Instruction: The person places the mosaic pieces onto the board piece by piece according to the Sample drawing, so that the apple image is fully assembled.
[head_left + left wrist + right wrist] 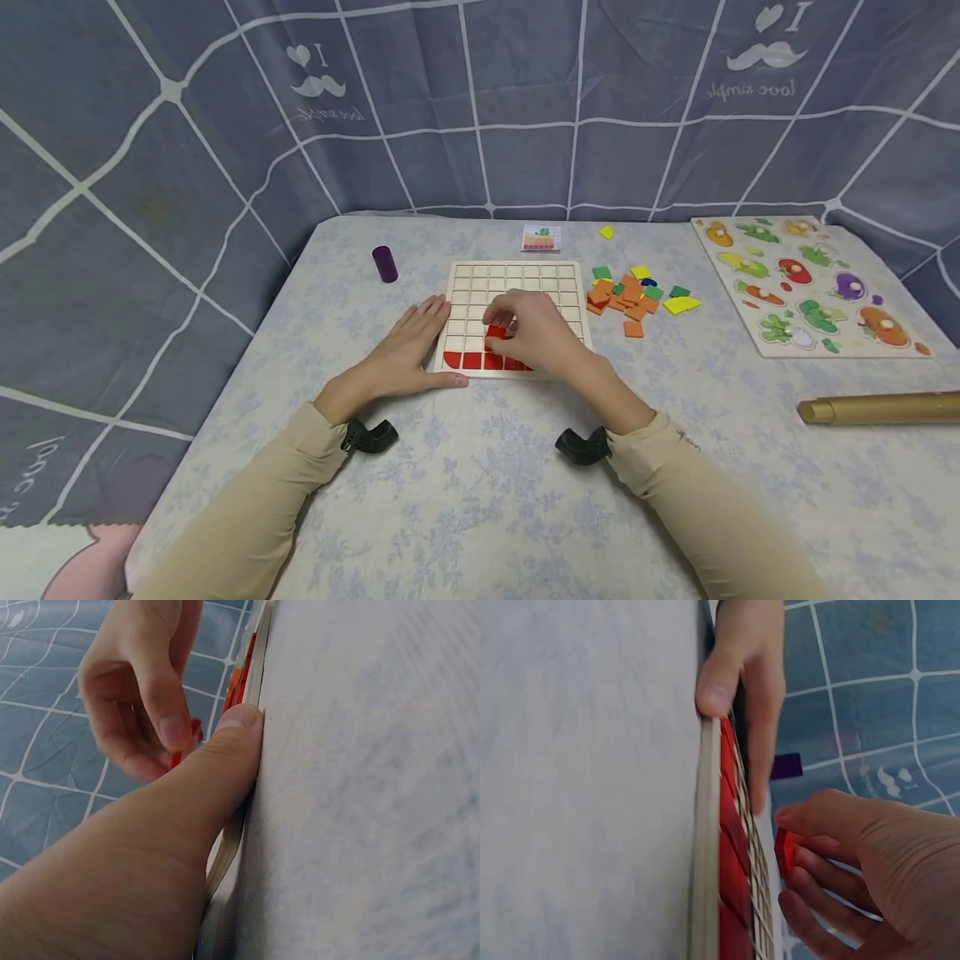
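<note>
A wooden grid board (478,284) lies flat in the middle of the table, with red tiles (472,360) in its nearest row. The leftmost one has a rounded corner. My left hand (401,352) rests with straight fingers along the board's left edge, its thumb (238,724) at the near left corner. Over the board, my right hand (538,332) pinches a red tile (783,852) between thumb and fingers. In the right wrist view this tile is held apart from the board's surface. The hand covers the right part of the tile row in the head view.
Loose orange, green and yellow pieces (633,329) lie right of the board. Behind it are a small pattern card (542,238) and a yellow piece (607,232). A purple cylinder (385,264) stands left. Rightward are a vegetable puzzle board (776,321) and a brown tube (885,408).
</note>
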Demonstrator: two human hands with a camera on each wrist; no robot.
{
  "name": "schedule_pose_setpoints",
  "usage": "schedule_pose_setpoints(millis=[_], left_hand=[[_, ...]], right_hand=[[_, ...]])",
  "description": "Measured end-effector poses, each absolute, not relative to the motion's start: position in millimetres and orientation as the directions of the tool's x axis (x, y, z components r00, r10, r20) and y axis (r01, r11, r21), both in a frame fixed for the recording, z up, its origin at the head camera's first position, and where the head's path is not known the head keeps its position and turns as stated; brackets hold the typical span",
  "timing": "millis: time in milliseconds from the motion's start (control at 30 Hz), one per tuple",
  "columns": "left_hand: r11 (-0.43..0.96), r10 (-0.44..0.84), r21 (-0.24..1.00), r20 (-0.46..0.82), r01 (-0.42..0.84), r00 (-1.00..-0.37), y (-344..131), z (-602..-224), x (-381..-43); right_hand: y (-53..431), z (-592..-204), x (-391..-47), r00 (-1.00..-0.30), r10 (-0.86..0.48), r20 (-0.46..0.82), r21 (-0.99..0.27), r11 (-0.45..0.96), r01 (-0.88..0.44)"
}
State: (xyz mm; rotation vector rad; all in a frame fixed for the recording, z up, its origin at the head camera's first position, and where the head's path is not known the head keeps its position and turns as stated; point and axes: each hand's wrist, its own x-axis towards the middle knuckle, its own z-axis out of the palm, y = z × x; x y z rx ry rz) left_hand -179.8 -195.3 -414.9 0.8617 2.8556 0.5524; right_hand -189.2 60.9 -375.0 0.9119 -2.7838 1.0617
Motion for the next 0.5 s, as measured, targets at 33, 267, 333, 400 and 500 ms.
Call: schedule_pose_setpoints(millis=[33,267,333,400,500], left_hand=[[0.772,0.555,0.371,0.003,0.516,-0.832,-195,-415,-180],[0.764,0.567,0.363,0.017,0.534,-0.823,-197,-416,-181],[0.764,0.567,0.36,0.02,0.535,-0.823,-197,-417,-181],[0.763,0.567,0.362,0.024,0.535,-0.824,-198,-417,-180],[0.763,0.568,0.357,0.03,0.539,-0.823,-199,-417,-179]], right_hand=[[55,-377,-190,-0.824,-0.521,0.224,-0.601,0.592,-0.537],[35,-393,-191,-0.808,-0.541,0.231,-0.609,0.567,-0.554],[35,-397,-191,-0.813,-0.532,0.237,-0.625,0.557,-0.547],[36,-400,-190,-0.82,-0.519,0.243,-0.641,0.548,-0.537],[36,-403,-188,-0.828,-0.499,0.257,-0.661,0.535,-0.527]])
